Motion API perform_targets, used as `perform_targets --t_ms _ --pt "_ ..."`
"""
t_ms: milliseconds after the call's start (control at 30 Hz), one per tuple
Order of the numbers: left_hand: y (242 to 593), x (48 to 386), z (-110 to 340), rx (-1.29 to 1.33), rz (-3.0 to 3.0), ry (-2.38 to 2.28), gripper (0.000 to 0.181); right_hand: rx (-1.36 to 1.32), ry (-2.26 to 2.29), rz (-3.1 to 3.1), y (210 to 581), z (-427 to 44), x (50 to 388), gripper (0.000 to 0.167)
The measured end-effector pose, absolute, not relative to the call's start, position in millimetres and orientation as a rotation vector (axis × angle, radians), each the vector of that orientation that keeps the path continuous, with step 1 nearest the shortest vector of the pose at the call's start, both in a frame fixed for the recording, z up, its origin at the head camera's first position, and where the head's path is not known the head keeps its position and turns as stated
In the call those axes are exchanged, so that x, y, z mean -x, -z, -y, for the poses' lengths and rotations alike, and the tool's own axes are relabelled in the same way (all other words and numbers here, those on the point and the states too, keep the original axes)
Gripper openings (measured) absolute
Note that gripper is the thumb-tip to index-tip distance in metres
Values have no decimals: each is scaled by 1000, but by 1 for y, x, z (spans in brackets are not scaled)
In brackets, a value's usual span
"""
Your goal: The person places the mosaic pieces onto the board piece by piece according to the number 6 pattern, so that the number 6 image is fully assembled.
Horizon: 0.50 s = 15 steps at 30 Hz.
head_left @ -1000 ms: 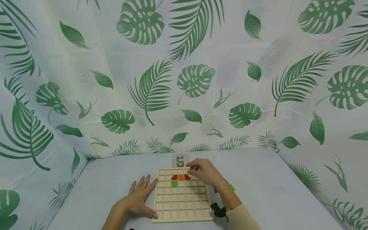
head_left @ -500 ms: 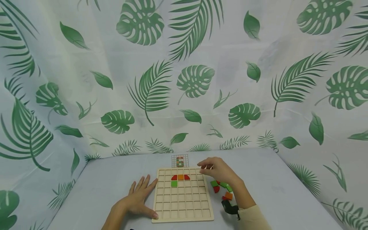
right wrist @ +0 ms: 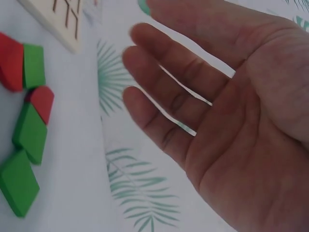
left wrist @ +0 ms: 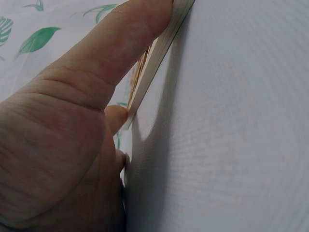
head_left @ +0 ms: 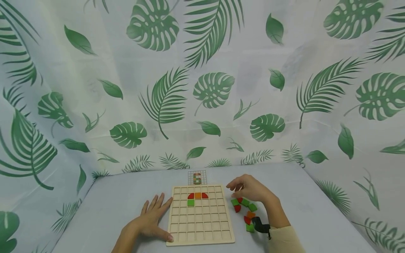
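A wooden grid board [head_left: 200,236] lies on the table. In its upper rows sit a red quarter-round tile [head_left: 191,196], an orange square tile [head_left: 198,195], another red quarter-round tile [head_left: 204,196] and a green square tile [head_left: 191,202]. My left hand [head_left: 148,223] has its fingers spread at the board's left side, thumb on the near left corner. Off the board's right edge, my right hand [head_left: 251,189] hovers near loose tiles with its fingers loosely bent. The right wrist view shows its palm holding nothing, with green tiles [right wrist: 30,133] beside it.
Several loose green, red and orange tiles [head_left: 252,207] lie right of the board. Behind the board is a card [head_left: 197,177] with a coloured figure on a grid. A black wrist device [head_left: 261,225] is at the right sleeve. Leaf-print cloth [head_left: 209,105] surrounds the table.
My right hand has moved right, from above the board's upper part to beside the loose tiles, uncovering more of them. My left hand stays at the board's edge.
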<state>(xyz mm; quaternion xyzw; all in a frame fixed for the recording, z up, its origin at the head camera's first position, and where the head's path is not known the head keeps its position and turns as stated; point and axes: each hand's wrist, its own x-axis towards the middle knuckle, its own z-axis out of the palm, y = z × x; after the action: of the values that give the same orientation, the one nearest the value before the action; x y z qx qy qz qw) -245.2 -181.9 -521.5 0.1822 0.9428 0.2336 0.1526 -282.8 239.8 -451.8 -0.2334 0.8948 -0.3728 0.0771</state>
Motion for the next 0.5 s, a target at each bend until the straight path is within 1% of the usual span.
perform_targets --t_ms 233,500 --pt "525 245 184 -545 -2712 -669 139 699 1066 -2634 454 -254 281 28" --pt "526 247 183 -564 -2715 -680 139 591 1081 -2632 458 -268 279 29"
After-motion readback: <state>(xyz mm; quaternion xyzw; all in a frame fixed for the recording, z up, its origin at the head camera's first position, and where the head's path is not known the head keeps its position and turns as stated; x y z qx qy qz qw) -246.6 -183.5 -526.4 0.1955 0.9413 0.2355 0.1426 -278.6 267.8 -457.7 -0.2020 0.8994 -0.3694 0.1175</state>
